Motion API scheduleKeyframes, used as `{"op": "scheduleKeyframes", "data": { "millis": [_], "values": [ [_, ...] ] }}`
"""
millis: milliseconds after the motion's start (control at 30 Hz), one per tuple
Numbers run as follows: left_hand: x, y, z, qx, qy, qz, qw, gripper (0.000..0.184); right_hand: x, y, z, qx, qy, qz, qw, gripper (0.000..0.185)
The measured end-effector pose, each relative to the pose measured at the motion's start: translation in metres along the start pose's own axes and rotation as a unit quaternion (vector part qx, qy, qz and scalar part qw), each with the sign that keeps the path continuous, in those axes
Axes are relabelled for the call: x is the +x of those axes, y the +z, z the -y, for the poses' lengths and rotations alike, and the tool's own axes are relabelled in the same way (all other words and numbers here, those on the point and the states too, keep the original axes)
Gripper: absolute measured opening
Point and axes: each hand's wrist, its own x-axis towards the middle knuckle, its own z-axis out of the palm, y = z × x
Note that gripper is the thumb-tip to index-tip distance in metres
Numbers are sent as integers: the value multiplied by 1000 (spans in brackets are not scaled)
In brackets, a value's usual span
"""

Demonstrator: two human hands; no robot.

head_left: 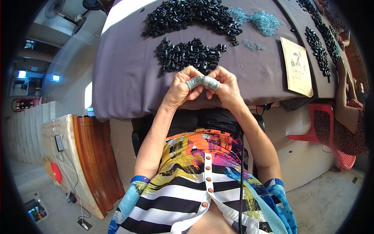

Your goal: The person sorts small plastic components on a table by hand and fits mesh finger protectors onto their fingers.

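My left hand [180, 89] and my right hand [227, 89] meet over the front part of the cloth-covered table, fingers bent in a pinch. A grey speckled wrap covers one digit on each hand, and the wrapped tips touch. Whatever lies between the fingertips is too small or hidden to make out. Just beyond my hands is a small pile of short black plastic pieces [189, 55], tube-like with openings. Farther back spreads a larger heap of the same black pieces [187, 17]. Beside it sits a tangle of small silvery-blue metal springs [265, 22], with a smaller scatter of springs [254, 45] nearer me.
A yellowish booklet [297, 68] lies on the grey-purple tablecloth [124, 74] to the right. Past it, a co-worker's arm [342, 93] reaches toward more black pieces [317, 50]. A red plastic chair [331, 124] stands there. A wooden cabinet [95, 156] is at my left.
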Motion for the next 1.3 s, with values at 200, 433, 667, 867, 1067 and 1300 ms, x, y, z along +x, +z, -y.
{"op": "scheduleKeyframes", "data": {
  "millis": [200,433,667,867,1067,1300],
  "values": [
    [3,-1,6,-31,-6,-5,999,7,1,-8,2,-16,-18,10,1000,7],
    [2,-4,6,-52,-10,-6,999,10,0,-12,4,-25,-8,24,999,7],
    [1,-1,5,-63,-10,-17,998,12,1,-12,0,0,5,7,1000,9],
    [0,-1,3,-54,-15,-16,998,10,1,-11,2,-19,7,9,1000,8],
    [1,2,3,-33,-5,-20,999,5,0,-6,3,-77,-45,-1,996,6],
    [0,4,2,-13,-11,-17,1000,7,-2,-4,1,-142,-112,-13,983,5]
  ]
}}
